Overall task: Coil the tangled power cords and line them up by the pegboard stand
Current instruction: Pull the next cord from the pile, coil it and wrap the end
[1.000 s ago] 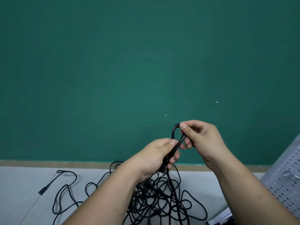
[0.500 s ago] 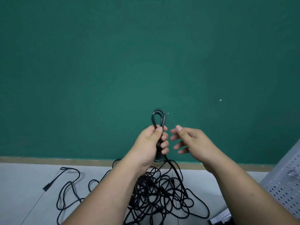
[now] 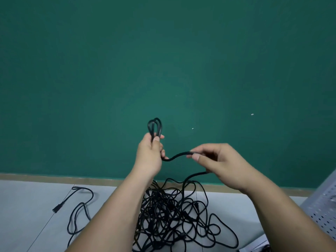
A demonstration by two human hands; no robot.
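Note:
My left hand [image 3: 150,157] grips a small coil of black power cord [image 3: 155,126], whose loops stick up above the fist. The same cord runs right from that fist to my right hand [image 3: 216,164], which pinches the strand [image 3: 179,154] between thumb and fingers. From there it drops into a tangled pile of black cords [image 3: 174,217] on the grey floor below my arms. The grey pegboard stand [image 3: 323,206] shows at the right edge.
A loose black cord with a plug end [image 3: 56,209] lies on the floor at the left. A green wall [image 3: 163,60] with a brown baseboard rises straight ahead. A white and dark object [image 3: 256,247] peeks in at the bottom right.
My right hand let go of the loop, then took hold of the cord further along and drew it out to the right. The left hand keeps the coil, now with more loops.

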